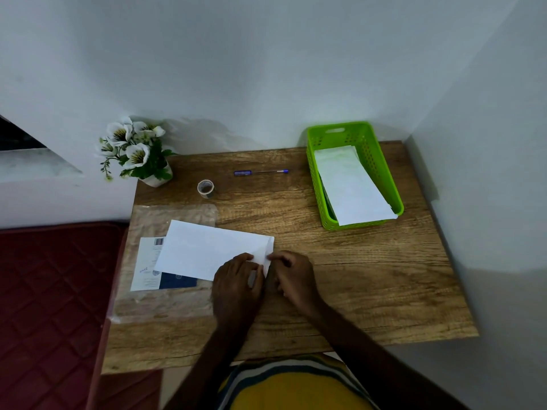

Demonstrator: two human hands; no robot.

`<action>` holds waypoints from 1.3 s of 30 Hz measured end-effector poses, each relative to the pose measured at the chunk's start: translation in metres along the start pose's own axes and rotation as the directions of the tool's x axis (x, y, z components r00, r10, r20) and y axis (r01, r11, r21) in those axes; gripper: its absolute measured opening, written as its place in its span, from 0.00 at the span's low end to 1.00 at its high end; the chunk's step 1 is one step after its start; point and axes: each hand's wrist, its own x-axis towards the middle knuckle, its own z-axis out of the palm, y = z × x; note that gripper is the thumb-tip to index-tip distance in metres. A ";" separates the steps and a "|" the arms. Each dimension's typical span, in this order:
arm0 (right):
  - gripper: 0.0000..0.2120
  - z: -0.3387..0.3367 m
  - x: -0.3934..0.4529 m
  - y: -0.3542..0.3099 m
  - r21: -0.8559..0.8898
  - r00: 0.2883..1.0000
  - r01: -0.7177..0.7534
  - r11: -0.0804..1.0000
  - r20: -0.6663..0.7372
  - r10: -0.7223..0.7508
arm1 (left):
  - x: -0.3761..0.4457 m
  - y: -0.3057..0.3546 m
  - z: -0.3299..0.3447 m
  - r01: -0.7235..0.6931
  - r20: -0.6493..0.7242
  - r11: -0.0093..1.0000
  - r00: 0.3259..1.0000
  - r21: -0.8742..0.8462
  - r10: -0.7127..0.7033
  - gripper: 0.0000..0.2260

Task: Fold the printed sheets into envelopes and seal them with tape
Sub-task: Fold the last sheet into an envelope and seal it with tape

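Paper sheet (pixel 207 250) laid flat on table (pixel 370 276), partly over clear plastic sleeve (pixel 154 303) and printed card (pixel 148 270). Right edge of sheet seen folded over near corner. Left hand (pixel 236 279) pressed on sheet's right end, fingers roughly flat. Right hand (pixel 291 273) placed at folded edge, fingers curled, edge apparently pinched. Tape roll (pixel 205 188) stood behind sheet, well apart. Pen (pixel 260 172) laid further back. Green basket (pixel 352 176) at right rear, white folded sheets (pixel 352 187) held inside. Flower pot (pixel 139 152) at left rear corner.
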 end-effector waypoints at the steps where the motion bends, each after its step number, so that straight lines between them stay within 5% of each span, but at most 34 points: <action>1: 0.09 -0.002 -0.002 0.002 0.047 0.997 -0.027 0.999 -0.070 0.030 | 0.000 -0.002 0.001 -0.022 -0.020 1.000 1.000 0.005 0.022 0.06; 10: 0.05 -0.014 -0.002 0.004 0.178 0.988 -0.144 0.973 0.082 0.131 | 0.014 -0.034 0.003 -0.143 0.046 0.985 0.989 0.101 0.139 0.15; 16: 0.08 -0.006 0.004 0.008 -0.104 0.996 0.082 0.991 0.052 -0.077 | 0.014 -0.043 0.003 -0.185 0.100 0.980 0.979 0.070 0.178 0.14; 21: 0.11 0.003 0.005 0.003 -0.436 0.966 0.238 0.868 0.009 -0.260 | 0.016 -0.034 -0.004 -0.151 0.079 0.988 0.986 0.017 0.149 0.13; 30: 0.09 -0.002 0.019 -0.008 -0.326 0.999 0.042 0.944 0.014 -0.039 | 0.009 -0.041 -0.005 -0.200 0.204 0.980 0.959 0.002 0.195 0.19; 39: 0.15 -0.003 0.044 -0.029 -0.352 0.995 -0.041 0.935 -0.095 0.007 | 0.007 -0.041 -0.008 -0.289 0.303 0.954 0.919 0.086 0.251 0.17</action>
